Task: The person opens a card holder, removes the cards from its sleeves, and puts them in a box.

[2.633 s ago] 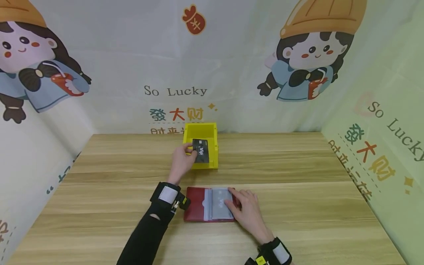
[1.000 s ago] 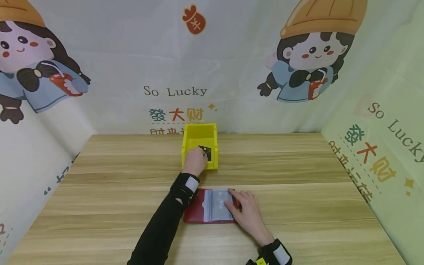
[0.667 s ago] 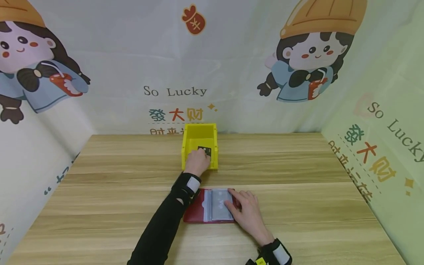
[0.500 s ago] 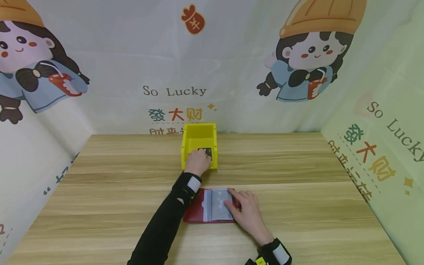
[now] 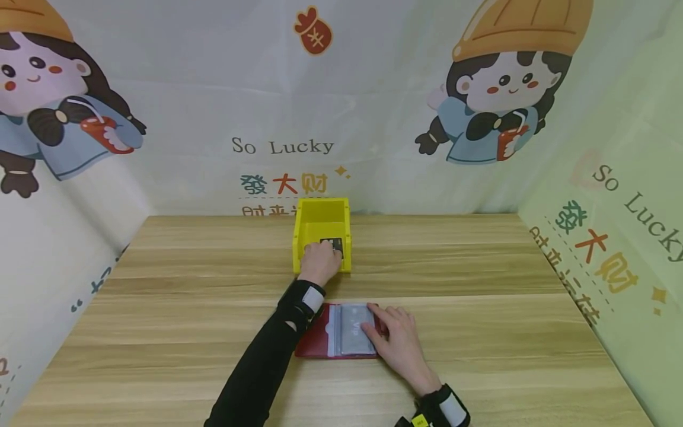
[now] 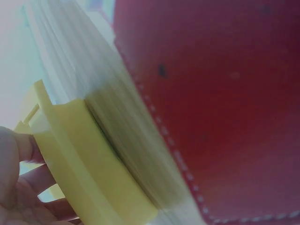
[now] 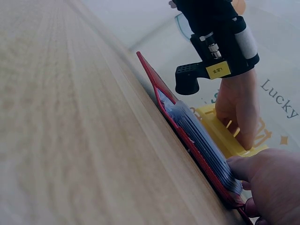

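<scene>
A red card holder [image 5: 312, 339] lies open on the table, its clear sleeves [image 7: 204, 136] stacked at the right, a pale VIP card visible in the top one. My right hand [image 5: 397, 344] pinches its right edge, thumb [image 7: 239, 166] on the sleeves and fingers by the cover. My left hand [image 5: 319, 263] reaches over the near wall of a yellow bin [image 5: 323, 209], at a dark card [image 5: 334, 243] inside. In the left wrist view, the left fingers [image 6: 40, 178] pass behind the bin's wall. Their tips are hidden, so whether they grip the card is unclear.
The wooden table [image 5: 496, 332] extends on both sides of the card holder. Printed cloth walls [image 5: 384, 118] enclose the back and sides, with the bin close to the back one. My left forearm [image 5: 251, 373] passes over the card holder's left cover.
Earlier, my left hand held a dark VIP card up over the bin; now it is lower inside. Over the last second, hand and visible card shifted slightly nearer. My right hand stays put.
</scene>
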A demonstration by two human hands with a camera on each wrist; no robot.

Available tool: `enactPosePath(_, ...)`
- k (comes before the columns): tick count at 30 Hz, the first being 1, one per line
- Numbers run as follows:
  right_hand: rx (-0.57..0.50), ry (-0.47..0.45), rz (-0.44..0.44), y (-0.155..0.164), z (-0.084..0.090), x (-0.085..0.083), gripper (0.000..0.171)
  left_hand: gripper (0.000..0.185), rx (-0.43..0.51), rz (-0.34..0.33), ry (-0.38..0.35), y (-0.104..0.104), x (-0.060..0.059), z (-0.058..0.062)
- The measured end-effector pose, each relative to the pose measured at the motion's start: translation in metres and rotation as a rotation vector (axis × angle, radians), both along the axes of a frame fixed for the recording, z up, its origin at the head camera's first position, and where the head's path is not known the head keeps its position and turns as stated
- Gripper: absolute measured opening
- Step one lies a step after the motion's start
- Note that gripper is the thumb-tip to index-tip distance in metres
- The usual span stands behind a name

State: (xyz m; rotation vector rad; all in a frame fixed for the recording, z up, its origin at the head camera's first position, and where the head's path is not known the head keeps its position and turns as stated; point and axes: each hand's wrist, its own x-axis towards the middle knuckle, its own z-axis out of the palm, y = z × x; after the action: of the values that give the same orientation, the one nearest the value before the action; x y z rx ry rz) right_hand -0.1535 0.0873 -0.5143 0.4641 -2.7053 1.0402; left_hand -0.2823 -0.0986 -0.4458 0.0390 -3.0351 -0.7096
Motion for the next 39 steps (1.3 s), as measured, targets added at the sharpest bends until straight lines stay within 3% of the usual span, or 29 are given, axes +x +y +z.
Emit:
enactPosePath(7,-0.002,-0.002,-0.003,0.0,0.0,-0.001,0.039,0.035,0.078,-0.061,0.228,-0.003,0.008,0.004)
enactPosePath(15,-0.009,0.01,-0.002,0.0,0.001,-0.002,0.038,0.022,0.127,-0.092,0.276,-0.003,0.028,0.015)
enactPosePath(23,-0.002,0.015,-0.003,-0.001,0.002,-0.002,0.039,0.016,0.175,-0.155,0.215,-0.006,0.057,0.019)
enactPosePath(33,0.011,0.029,-0.002,-0.001,0.002,-0.001,0.038,0.02,0.279,-0.248,-0.021,-0.017,0.091,0.011)
enactPosePath(39,0.021,0.024,0.001,-0.001,0.001,0.001,0.038,0.032,0.304,-0.328,-0.111,-0.022,0.113,0.002)
